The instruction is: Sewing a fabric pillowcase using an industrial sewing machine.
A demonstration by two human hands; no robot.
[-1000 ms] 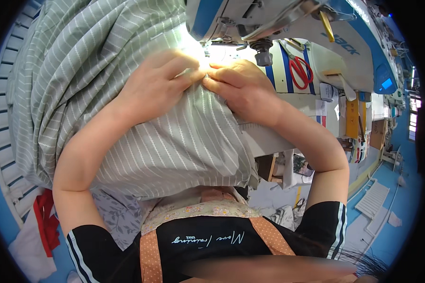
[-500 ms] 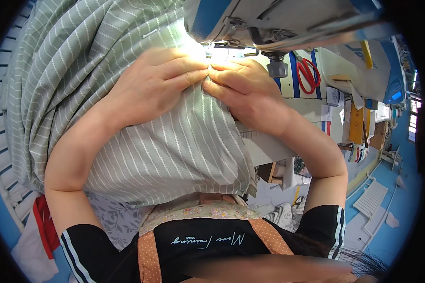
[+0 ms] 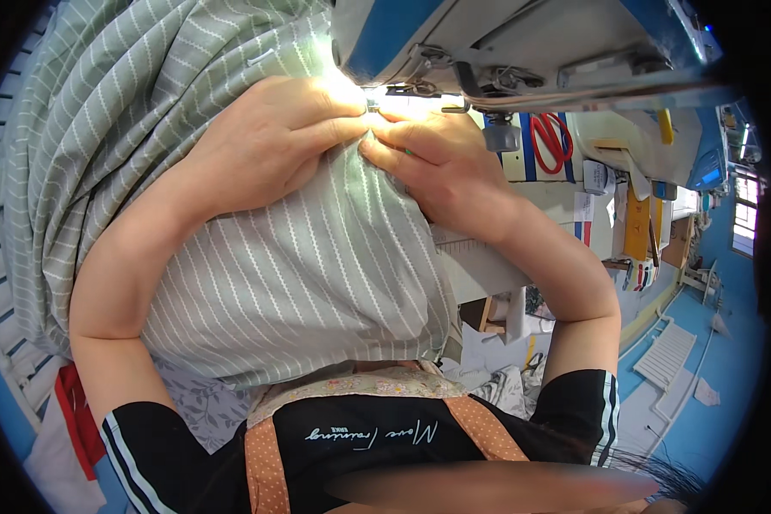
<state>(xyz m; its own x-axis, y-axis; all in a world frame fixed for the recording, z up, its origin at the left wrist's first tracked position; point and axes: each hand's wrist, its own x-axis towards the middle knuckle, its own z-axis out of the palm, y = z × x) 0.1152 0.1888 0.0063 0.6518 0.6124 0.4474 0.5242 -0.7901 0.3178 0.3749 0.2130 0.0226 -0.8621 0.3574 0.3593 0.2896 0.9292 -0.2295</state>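
Observation:
A large grey-green cloth with white stripes spreads over the table's left side and hangs down toward my lap. At the sewing machine, my left hand presses on the cloth, its fingertips pinched at the cloth's edge close under the lit needle area. Close beside it, my right hand grips the same edge with thumb and fingers bent together. The fingertips of both hands nearly meet. Bright lamp glare hides the needle and the exact spot under the presser foot.
Red-handled scissors lie right of the machine head. Beyond them stand a yellow box and a small white roll. A slatted white rack borders the left side. A white radiator is at the far right.
My view has shifted slightly, so the machine head shows more. Both hands stay at the cloth's edge with nearly the same grip; the left-hand fingers sit a little straighter.

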